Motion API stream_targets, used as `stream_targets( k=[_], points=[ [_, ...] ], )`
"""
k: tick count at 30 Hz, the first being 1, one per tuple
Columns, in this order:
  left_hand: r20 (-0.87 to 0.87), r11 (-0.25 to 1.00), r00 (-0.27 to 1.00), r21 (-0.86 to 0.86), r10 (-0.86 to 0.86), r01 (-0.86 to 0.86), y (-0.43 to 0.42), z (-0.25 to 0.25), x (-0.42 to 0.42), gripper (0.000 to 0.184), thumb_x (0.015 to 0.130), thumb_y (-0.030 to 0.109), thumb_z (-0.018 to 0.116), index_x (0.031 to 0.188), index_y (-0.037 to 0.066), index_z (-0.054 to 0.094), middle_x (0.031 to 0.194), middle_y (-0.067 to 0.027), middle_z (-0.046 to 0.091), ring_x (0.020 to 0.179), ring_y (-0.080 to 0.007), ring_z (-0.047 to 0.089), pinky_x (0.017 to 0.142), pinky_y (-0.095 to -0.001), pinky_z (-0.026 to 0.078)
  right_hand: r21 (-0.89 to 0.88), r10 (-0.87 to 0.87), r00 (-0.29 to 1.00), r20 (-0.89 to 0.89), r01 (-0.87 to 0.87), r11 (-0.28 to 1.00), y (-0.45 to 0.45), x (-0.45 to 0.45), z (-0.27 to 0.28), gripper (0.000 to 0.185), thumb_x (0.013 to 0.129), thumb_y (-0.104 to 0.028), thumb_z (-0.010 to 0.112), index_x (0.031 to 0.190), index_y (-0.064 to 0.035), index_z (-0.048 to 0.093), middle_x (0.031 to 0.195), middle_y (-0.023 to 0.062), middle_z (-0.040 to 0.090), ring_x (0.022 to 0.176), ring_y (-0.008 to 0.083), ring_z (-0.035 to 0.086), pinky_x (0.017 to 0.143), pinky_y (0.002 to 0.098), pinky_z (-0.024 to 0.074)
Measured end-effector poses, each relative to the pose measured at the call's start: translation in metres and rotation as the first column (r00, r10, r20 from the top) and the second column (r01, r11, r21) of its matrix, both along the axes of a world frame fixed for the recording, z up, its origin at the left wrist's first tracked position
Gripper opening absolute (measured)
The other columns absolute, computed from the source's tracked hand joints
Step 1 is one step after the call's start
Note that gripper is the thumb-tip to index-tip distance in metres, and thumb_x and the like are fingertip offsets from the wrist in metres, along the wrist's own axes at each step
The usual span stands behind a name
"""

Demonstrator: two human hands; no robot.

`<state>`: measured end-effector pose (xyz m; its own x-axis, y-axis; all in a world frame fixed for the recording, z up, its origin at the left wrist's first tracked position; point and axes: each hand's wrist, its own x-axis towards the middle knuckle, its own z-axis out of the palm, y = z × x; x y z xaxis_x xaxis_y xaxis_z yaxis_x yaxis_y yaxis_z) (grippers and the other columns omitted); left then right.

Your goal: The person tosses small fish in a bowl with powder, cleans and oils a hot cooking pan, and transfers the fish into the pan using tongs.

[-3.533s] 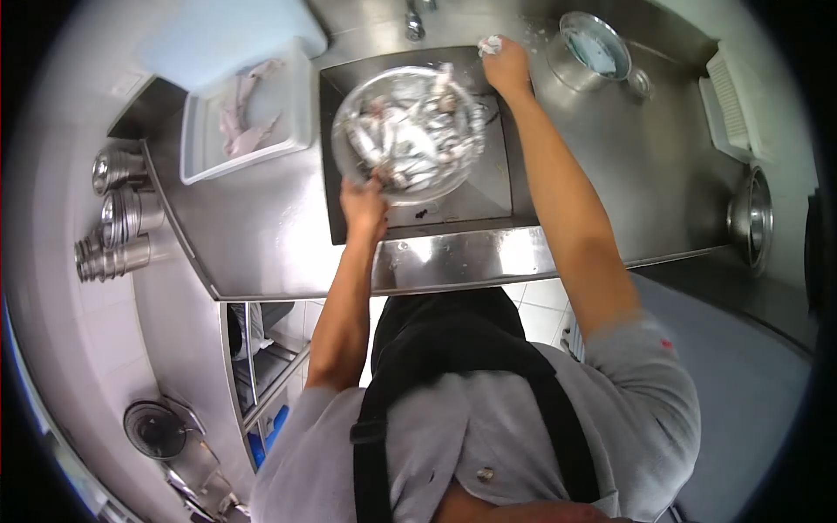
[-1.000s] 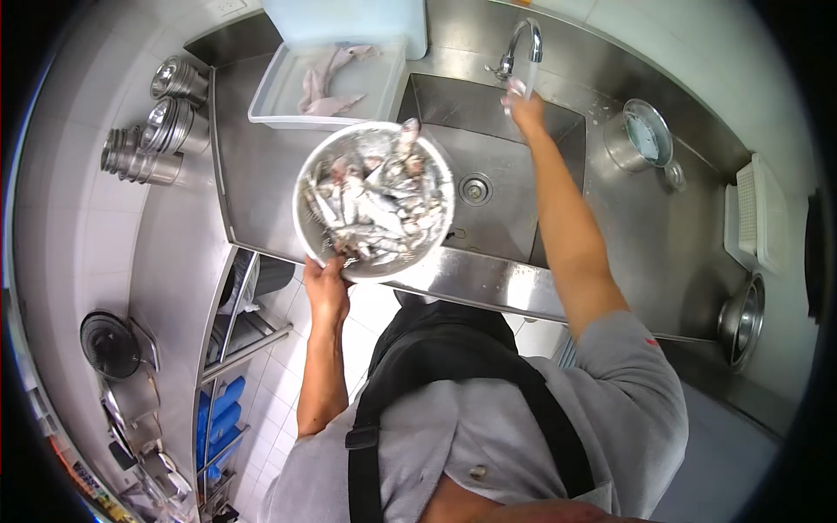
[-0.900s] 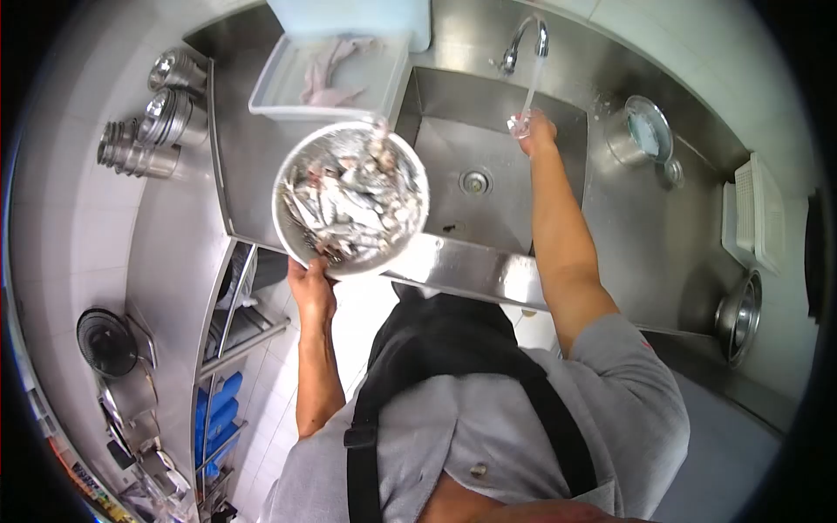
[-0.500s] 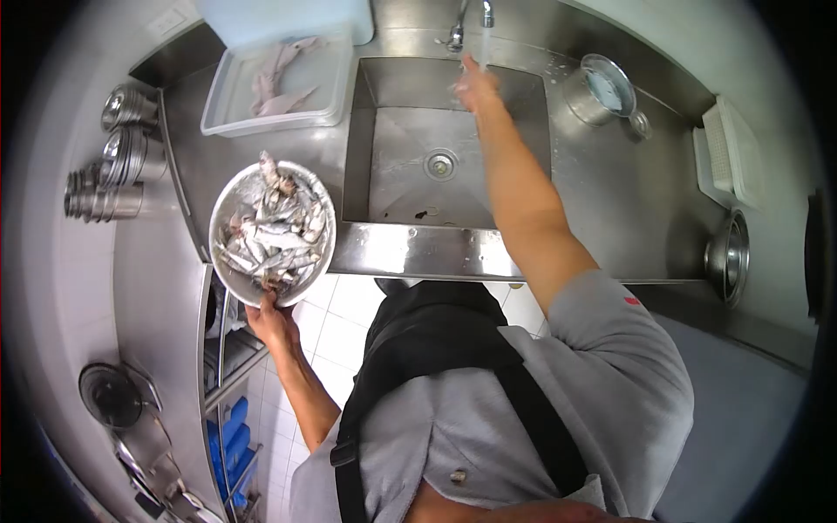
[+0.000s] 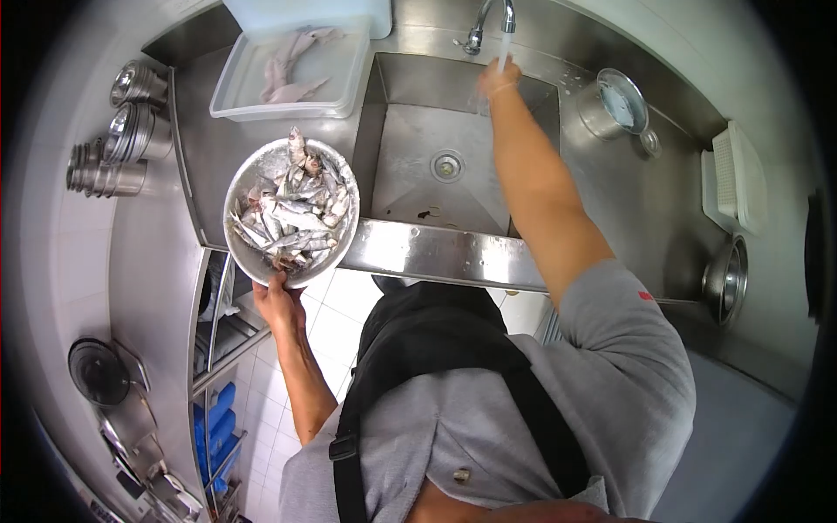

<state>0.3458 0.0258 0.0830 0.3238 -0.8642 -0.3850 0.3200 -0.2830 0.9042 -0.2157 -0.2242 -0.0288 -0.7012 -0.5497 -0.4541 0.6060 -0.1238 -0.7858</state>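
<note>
My left hand grips the near rim of a round metal bowl, thumb on top and fingers underneath. Small silvery fish, several with torn or gutted ends, are heaped in it. The bowl is at the counter's front edge, left of the sink. Water runs from the curved faucet onto my right hand, which reaches over the back of the sink. Its fingers look apart and hold nothing I can see, though the water and blur partly hide them.
A translucent tub holding pale, limp strips is at the back left. A metal pot is right of the sink, with white baskets beyond. Stacked metal containers line the left side. Dark scraps lie in the sink.
The bowl and my left hand have shifted slightly right and away from me in the view. My right hand has moved from beside the stream to under it. The camera view has shifted a little.
</note>
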Motion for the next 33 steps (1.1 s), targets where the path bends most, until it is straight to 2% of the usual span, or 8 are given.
stream_targets(
  k=[8, 14, 17, 20, 23, 26, 30, 33],
  points=[
    [-0.015, 0.999, 0.999, 0.013, 0.052, -0.052, 0.005, -0.001, -0.014, 0.048, 0.083, -0.006, 0.046, 0.130, 0.002, 0.043, 0.117, -0.0174, 0.059, 0.091, -0.0291, 0.068, 0.069, -0.0454, 0.064, 0.032, 0.089, 0.952, 0.293, -0.103, 0.994, 0.030, 0.044, 0.031, 0.026, 0.101, -0.030, 0.049, 0.093, -0.0050, 0.052, 0.068, 0.0043, 0.050, 0.053, 0.0165, 0.044, 0.047, 0.0332, 0.0341],
    [0.033, 0.996, 0.996, 0.025, 0.082, -0.083, 0.010, 0.006, -0.021, 0.047, 0.081, -0.005, 0.049, 0.128, -0.003, 0.044, 0.114, -0.0170, 0.059, 0.091, -0.0276, 0.067, 0.073, -0.0441, 0.063, -0.549, 0.356, 0.923, 0.144, -0.225, 0.805, 0.110, -0.010, 0.017, 0.024, 0.104, -0.022, 0.041, 0.091, -0.0051, 0.053, 0.071, 0.0050, 0.050, 0.063, 0.0169, 0.046, 0.054, 0.0312, 0.0376],
    [0.004, 0.997, 0.997, -0.020, 0.077, -0.077, 0.014, -0.004, -0.011, 0.045, 0.081, -0.005, 0.051, 0.126, -0.003, 0.046, 0.112, -0.0175, 0.060, 0.089, -0.0282, 0.067, 0.072, -0.0448, 0.062, 0.016, 0.336, 0.907, 0.252, -0.351, 0.936, 0.115, -0.006, -0.036, 0.027, 0.104, -0.026, 0.045, 0.089, -0.0046, 0.053, 0.075, 0.0064, 0.052, 0.067, 0.0177, 0.047, 0.058, 0.0307, 0.0392],
    [0.011, 0.994, 0.994, -0.008, 0.105, -0.105, 0.013, 0.004, -0.017, 0.044, 0.082, -0.006, 0.050, 0.125, -0.003, 0.047, 0.113, -0.0172, 0.060, 0.090, -0.0283, 0.067, 0.073, -0.0452, 0.063, 0.091, 0.234, 0.875, 0.424, -0.298, 0.950, 0.089, 0.025, -0.013, 0.028, 0.103, -0.025, 0.044, 0.089, -0.0034, 0.054, 0.079, 0.0071, 0.053, 0.071, 0.0179, 0.050, 0.059, 0.0300, 0.0408],
    [0.053, 0.992, 0.991, 0.019, 0.122, -0.123, 0.013, 0.005, -0.018, 0.045, 0.082, -0.007, 0.049, 0.126, -0.002, 0.046, 0.115, -0.0167, 0.060, 0.092, -0.0285, 0.067, 0.074, -0.0452, 0.063, -0.201, 0.652, 0.743, 0.150, -0.623, 0.756, 0.067, 0.018, -0.019, 0.030, 0.101, -0.025, 0.046, 0.084, -0.0026, 0.057, 0.075, 0.0071, 0.054, 0.067, 0.0185, 0.052, 0.057, 0.0305, 0.0425],
    [0.039, 0.991, 0.991, 0.017, 0.131, -0.131, 0.014, 0.017, -0.025, 0.046, 0.082, -0.007, 0.049, 0.128, -0.002, 0.046, 0.117, -0.0164, 0.059, 0.093, -0.0285, 0.067, 0.074, -0.0452, 0.063, 0.158, 0.963, 0.201, -0.182, -0.960, 0.231, 0.104, 0.020, -0.007, 0.025, 0.097, -0.020, 0.052, 0.082, -0.0032, 0.062, 0.075, 0.0083, 0.059, 0.067, 0.0194, 0.058, 0.056, 0.0308, 0.0446],
    [0.046, 0.995, 0.994, -0.009, 0.103, -0.103, 0.020, 0.010, -0.013, 0.050, 0.082, -0.006, 0.049, 0.131, -0.002, 0.044, 0.117, -0.0169, 0.058, 0.094, -0.0285, 0.066, 0.074, -0.0441, 0.063, 0.700, 0.980, 0.088, 0.180, -0.712, -0.065, 0.147, 0.008, -0.052, 0.021, 0.091, -0.014, 0.064, 0.108, -0.0025, 0.068, 0.097, 0.0098, 0.071, 0.081, 0.0205, 0.069, 0.069, 0.0329, 0.0562],
    [0.043, 0.997, 0.997, 0.024, 0.066, -0.067, 0.018, 0.024, -0.015, 0.049, 0.082, -0.005, 0.049, 0.131, -0.001, 0.043, 0.112, -0.0150, 0.059, 0.091, -0.0254, 0.066, 0.070, -0.0409, 0.063, 0.375, 0.875, 0.483, -0.021, -0.808, 0.455, 0.116, 0.012, -0.031, 0.026, 0.095, -0.020, 0.063, 0.113, -0.0021, 0.066, 0.104, 0.0079, 0.071, 0.089, 0.0197, 0.068, 0.078, 0.0337, 0.0573]
  ],
)
